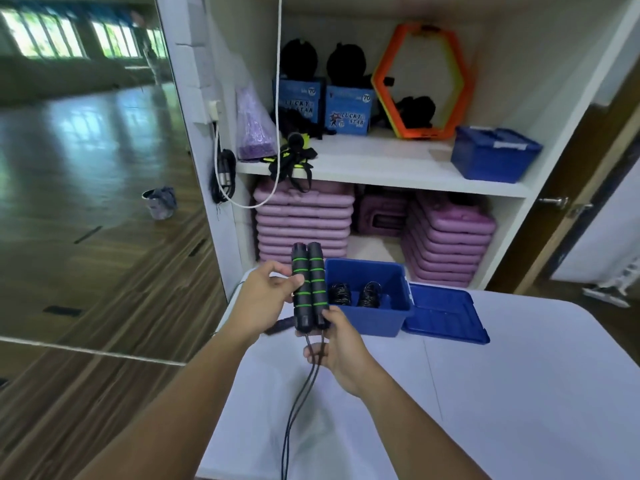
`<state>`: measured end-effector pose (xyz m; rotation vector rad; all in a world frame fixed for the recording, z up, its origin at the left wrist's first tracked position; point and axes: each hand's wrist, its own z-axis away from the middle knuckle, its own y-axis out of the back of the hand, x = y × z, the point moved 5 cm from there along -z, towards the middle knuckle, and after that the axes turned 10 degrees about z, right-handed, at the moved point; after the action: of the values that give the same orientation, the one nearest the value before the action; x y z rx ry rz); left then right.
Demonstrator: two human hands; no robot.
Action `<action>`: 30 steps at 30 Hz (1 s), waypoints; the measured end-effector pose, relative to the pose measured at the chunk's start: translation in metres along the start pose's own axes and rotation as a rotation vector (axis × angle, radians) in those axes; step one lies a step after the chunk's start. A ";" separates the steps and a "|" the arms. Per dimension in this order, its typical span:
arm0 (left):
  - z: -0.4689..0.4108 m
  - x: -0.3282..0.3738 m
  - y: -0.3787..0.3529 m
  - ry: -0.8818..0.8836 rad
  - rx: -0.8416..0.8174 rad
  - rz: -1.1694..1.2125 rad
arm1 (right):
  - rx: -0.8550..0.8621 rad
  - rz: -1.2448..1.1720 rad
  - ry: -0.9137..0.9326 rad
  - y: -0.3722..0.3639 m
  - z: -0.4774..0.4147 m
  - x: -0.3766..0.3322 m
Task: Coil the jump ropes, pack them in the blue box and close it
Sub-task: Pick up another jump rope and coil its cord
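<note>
**While two coils lie packed, a third rope hangs loose in the hands**

Although the blue box [374, 318] already holds two coiled ropes [353, 295], side by side on its floor, the job looks roughly midway. The box stands open at the far edge of the tabletop [502, 393], toward its far left corner. Its lid [445, 317] lies flat on the table just to the right of it.

Both hands are busy with one jump rope, held in the air in front of the box's left side. The left hand [266, 299] grips the two handles [310, 285], black foam with green rings, pressed together and pointing up. Its thumb lies across their middle. The right hand [341, 344] is close beneath it, thumb by the handle bases and fingers curled round the cord [301, 386] where its two strands leave the handles. From there the strands drop slack past the near edge of the tabletop and out of view, so this rope is judged not yet coiled.

A dark object [280, 325] lies near the left edge of the tabletop, half hidden by the left hand. It may be part of another rope, but that cannot be told.

What is left, by this reading:
- wind the hanging cord into a coil,
- set it in the box beside the other two,
- deal with any further rope,
- fit the lid on.

A second blue box [493, 154], closed, sits on the shelf behind and plays no part here.
</note>
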<state>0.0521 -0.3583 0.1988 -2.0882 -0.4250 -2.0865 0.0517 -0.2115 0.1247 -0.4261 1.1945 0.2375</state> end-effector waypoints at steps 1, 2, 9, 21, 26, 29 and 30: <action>0.000 0.005 -0.005 -0.014 -0.002 -0.005 | -0.002 0.019 -0.013 0.006 0.002 -0.002; -0.001 0.009 -0.012 -0.026 -0.006 -0.004 | -0.003 0.036 -0.024 0.012 0.004 -0.004; -0.006 0.023 -0.063 -0.050 -0.045 0.014 | 0.074 0.090 0.068 0.060 0.016 -0.026; -0.009 0.043 -0.114 -0.041 -0.078 0.002 | 0.070 0.178 0.198 0.112 0.028 -0.059; -0.013 0.048 -0.121 -0.046 -0.084 -0.028 | 0.027 0.146 0.207 0.121 0.030 -0.070; -0.020 0.058 -0.114 -0.278 -0.090 -0.316 | 0.004 0.175 0.175 0.129 0.030 -0.074; -0.023 0.063 -0.112 -0.393 -0.138 -0.493 | -0.007 0.202 0.163 0.132 0.030 -0.076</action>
<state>-0.0048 -0.2541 0.2517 -2.7100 -0.9587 -1.9609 -0.0023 -0.0760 0.1789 -0.3354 1.3988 0.3870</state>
